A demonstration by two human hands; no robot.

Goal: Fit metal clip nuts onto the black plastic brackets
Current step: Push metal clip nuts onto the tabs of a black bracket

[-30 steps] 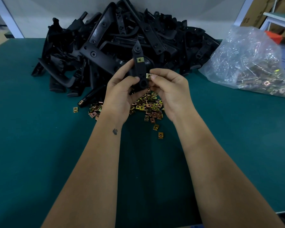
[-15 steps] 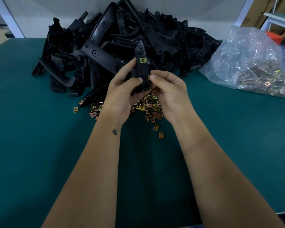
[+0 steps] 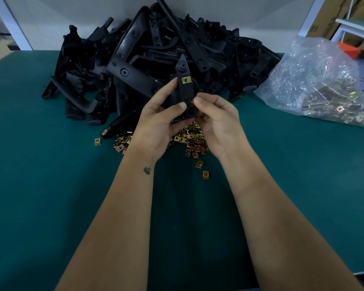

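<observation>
Bare teal green table mat spreads near and on both sides. Past it, loose brass-coloured metal clip nuts lie heaped. Above them the left hand and right hand grip a pointed black plastic bracket, one fitted clip nut on it. Far behind, a black bracket pile; far right, a clear plastic bag holds more nuts. No writing is legible.

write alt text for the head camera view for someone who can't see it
Two hands, left hand and right hand, hold a black plastic bracket upright over a green table; one brass clip nut sits on its upper part. Loose clip nuts lie below, a pile of black brackets behind, and a clear bag of nuts at right.
</observation>
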